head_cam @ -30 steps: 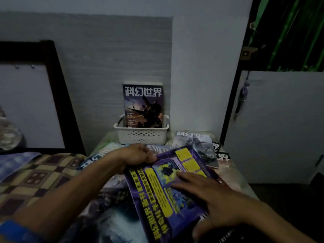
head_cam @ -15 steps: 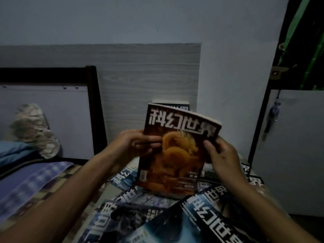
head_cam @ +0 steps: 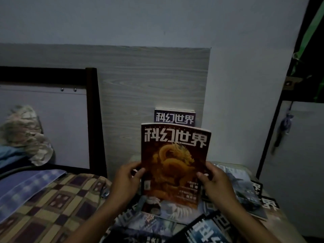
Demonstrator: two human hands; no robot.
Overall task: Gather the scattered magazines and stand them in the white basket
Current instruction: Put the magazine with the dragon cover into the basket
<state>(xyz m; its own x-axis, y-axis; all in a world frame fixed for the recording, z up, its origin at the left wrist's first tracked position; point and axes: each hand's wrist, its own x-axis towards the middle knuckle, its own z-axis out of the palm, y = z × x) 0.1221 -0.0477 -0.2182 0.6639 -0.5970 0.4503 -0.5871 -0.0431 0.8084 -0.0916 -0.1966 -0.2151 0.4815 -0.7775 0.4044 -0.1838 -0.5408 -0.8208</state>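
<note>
I hold a dark red magazine with an orange dragon cover (head_cam: 172,163) upright in front of me. My left hand (head_cam: 127,179) grips its lower left edge and my right hand (head_cam: 214,181) grips its lower right edge. Behind it, the top of a dark blue magazine (head_cam: 174,117) stands against the wall; the white basket is hidden behind the held magazine. Several more magazines lie scattered flat on the surface below, such as a blue one (head_cam: 243,188) at the right and another (head_cam: 205,230) at the bottom.
A bed with a checkered blanket (head_cam: 52,204) and a dark headboard post (head_cam: 95,120) lies at the left. A grey wood-grain panel (head_cam: 140,93) backs the surface. A white cabinet door (head_cam: 296,163) stands at the right.
One second ago my hands were on a purple and yellow cover lying flat. Since then they lifted the magazine, and now hold it upright, gripping it lower down.
</note>
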